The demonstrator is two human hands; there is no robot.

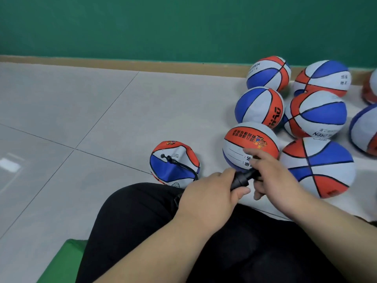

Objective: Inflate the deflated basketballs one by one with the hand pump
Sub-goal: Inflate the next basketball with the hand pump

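Note:
A flat, deflated red, white and blue basketball [174, 162] lies on the floor by my left knee, with a black hose [179, 163] plugged into its valve. My left hand [210, 193] grips the barrel of the black hand pump [240, 180]. My right hand [269, 172] holds the pump's handle end, fingers curled round it. Just behind my hands sits a round ball [251, 144] with an orange panel.
Several inflated red, white and blue balls [315, 115] cluster at the right along the wooden skirting and green wall [183, 27]. Grey floor tiles [81, 111] spread to the left. My black-trousered legs [163, 231] and a green seat edge [67, 260] fill the bottom.

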